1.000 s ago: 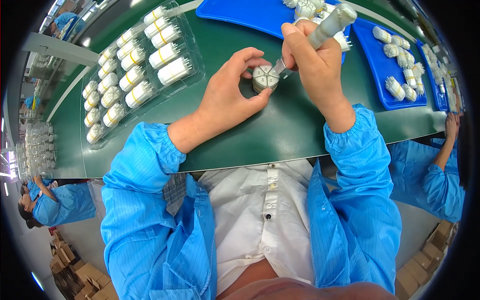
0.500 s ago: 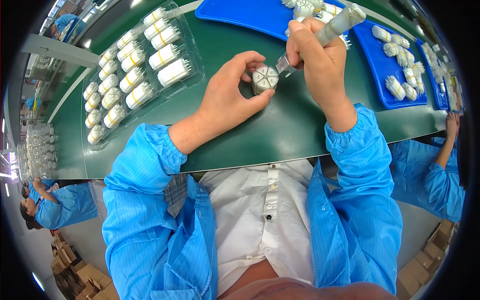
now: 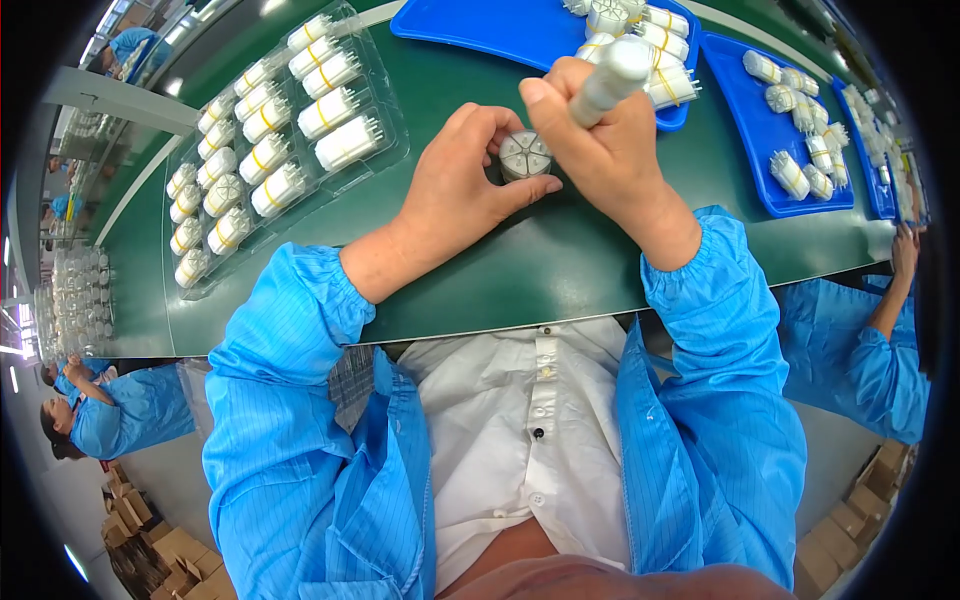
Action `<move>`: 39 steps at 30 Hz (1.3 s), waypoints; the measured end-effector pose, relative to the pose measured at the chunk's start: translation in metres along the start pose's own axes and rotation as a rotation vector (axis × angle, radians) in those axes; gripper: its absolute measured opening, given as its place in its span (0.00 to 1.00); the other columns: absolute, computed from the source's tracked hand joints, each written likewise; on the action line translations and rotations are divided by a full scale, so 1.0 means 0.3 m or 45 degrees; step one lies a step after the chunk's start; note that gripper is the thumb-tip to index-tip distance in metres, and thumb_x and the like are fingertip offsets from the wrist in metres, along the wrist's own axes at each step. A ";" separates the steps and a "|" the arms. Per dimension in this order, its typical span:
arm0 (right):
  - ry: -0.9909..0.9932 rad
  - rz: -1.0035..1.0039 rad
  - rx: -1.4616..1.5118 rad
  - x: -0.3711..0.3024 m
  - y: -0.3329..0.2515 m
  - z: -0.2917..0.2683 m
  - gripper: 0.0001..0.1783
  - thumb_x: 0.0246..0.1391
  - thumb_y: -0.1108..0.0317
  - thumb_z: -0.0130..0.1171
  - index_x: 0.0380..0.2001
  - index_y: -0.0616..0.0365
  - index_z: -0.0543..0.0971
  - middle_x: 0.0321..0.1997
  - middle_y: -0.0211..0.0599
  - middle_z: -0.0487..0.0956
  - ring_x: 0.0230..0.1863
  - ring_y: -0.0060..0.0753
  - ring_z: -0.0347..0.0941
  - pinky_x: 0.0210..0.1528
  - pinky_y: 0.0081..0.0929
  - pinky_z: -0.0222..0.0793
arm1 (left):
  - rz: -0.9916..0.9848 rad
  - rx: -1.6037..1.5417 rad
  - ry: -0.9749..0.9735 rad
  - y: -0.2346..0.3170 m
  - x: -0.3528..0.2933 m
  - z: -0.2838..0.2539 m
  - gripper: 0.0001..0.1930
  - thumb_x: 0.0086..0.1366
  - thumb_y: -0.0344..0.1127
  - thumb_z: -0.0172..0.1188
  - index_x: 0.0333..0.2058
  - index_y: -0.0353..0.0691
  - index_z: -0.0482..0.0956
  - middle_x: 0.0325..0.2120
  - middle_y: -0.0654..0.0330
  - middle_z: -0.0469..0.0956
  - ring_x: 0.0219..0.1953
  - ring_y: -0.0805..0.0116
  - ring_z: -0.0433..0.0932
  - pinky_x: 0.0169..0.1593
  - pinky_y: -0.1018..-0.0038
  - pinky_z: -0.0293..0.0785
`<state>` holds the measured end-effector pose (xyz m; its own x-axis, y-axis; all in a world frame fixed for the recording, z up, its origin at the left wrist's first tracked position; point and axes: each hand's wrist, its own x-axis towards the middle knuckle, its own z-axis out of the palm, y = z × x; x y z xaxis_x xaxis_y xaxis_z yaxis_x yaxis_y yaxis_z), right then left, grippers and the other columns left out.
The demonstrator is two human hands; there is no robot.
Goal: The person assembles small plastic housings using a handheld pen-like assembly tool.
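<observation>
On the green tabletop, my left hand curls its thumb and fingers around the sides of a short round piece. Its pale top is split into wedge-shaped segments, and it stands upright. Just to the right, my right hand is closed around the thick whitish handle of a tool. The handle leans up toward me. Its working end is hidden behind the hand, so I cannot tell whether it touches the round piece.
At left lies a clear plastic tray of white cylindrical bundles with yellow bands. Blue trays with similar bundles sit at the back and right. Co-workers in blue are at both sides, one with a hand at the table's right.
My right hand has moved slightly left and tipped the tool's handle more upright. The tool's metal end, seen beside the round piece before, is now hidden. My left hand keeps its hold.
</observation>
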<state>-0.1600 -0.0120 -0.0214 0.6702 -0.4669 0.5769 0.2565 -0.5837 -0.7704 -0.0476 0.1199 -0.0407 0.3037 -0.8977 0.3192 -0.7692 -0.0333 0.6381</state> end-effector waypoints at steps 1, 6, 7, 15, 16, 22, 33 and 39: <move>-0.002 0.070 0.104 -0.001 0.003 -0.002 0.20 0.62 0.64 0.55 0.16 0.54 0.67 0.15 0.22 0.66 0.19 0.13 0.57 0.22 0.20 0.53 | -0.035 -0.017 -0.013 -0.003 -0.001 0.002 0.28 0.50 0.36 0.74 0.48 0.36 0.72 0.42 0.56 0.75 0.39 0.64 0.77 0.45 0.72 0.76; 0.128 0.148 0.419 0.031 -0.016 -0.047 0.20 0.62 0.63 0.56 0.17 0.54 0.67 0.15 0.23 0.68 0.18 0.14 0.62 0.22 0.19 0.58 | 0.021 -0.253 0.073 -0.016 -0.015 0.017 0.28 0.51 0.33 0.72 0.51 0.36 0.70 0.43 0.55 0.77 0.41 0.64 0.78 0.46 0.72 0.77; 0.132 0.150 0.416 0.028 -0.015 -0.044 0.20 0.62 0.63 0.56 0.17 0.54 0.67 0.15 0.23 0.68 0.18 0.14 0.62 0.22 0.19 0.58 | 0.032 -0.340 0.092 -0.020 -0.013 0.022 0.29 0.52 0.32 0.71 0.51 0.36 0.70 0.44 0.55 0.78 0.42 0.64 0.78 0.46 0.72 0.77; 0.020 0.122 0.149 0.008 0.027 -0.009 0.18 0.62 0.62 0.57 0.20 0.56 0.71 0.16 0.22 0.68 0.20 0.14 0.62 0.21 0.23 0.57 | 0.064 -0.276 0.050 0.002 -0.013 0.004 0.29 0.52 0.32 0.71 0.52 0.37 0.69 0.43 0.55 0.77 0.43 0.63 0.78 0.48 0.71 0.76; 0.021 0.120 0.148 0.004 0.029 -0.006 0.18 0.62 0.62 0.57 0.20 0.56 0.71 0.16 0.22 0.68 0.20 0.14 0.62 0.21 0.23 0.57 | 0.068 -0.141 0.020 0.015 -0.010 -0.005 0.29 0.52 0.32 0.71 0.51 0.36 0.69 0.43 0.55 0.77 0.43 0.63 0.78 0.48 0.71 0.76; 0.138 0.261 0.467 0.015 -0.010 -0.033 0.18 0.62 0.64 0.56 0.17 0.54 0.69 0.16 0.24 0.70 0.19 0.15 0.64 0.22 0.20 0.58 | -0.070 -0.211 0.027 -0.005 -0.021 0.015 0.29 0.52 0.32 0.71 0.50 0.35 0.68 0.42 0.54 0.76 0.43 0.63 0.78 0.48 0.71 0.76; 0.013 0.126 0.129 0.032 0.020 0.000 0.17 0.61 0.63 0.58 0.20 0.54 0.69 0.18 0.22 0.66 0.22 0.17 0.57 0.23 0.25 0.53 | 0.030 -0.398 -0.039 -0.033 -0.009 -0.012 0.28 0.54 0.33 0.67 0.53 0.36 0.68 0.45 0.51 0.76 0.45 0.58 0.79 0.50 0.68 0.76; 0.289 0.146 0.353 0.005 -0.001 -0.047 0.16 0.63 0.69 0.54 0.19 0.55 0.70 0.19 0.26 0.69 0.23 0.17 0.63 0.25 0.21 0.56 | 0.121 -0.411 0.006 -0.038 -0.037 -0.062 0.26 0.61 0.36 0.66 0.56 0.38 0.69 0.49 0.51 0.74 0.46 0.55 0.77 0.49 0.65 0.75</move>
<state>-0.1690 -0.0219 -0.0165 0.5420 -0.6724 0.5041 0.3885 -0.3314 -0.8598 -0.0318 0.1385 -0.0387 0.2423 -0.8880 0.3908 -0.5767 0.1921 0.7941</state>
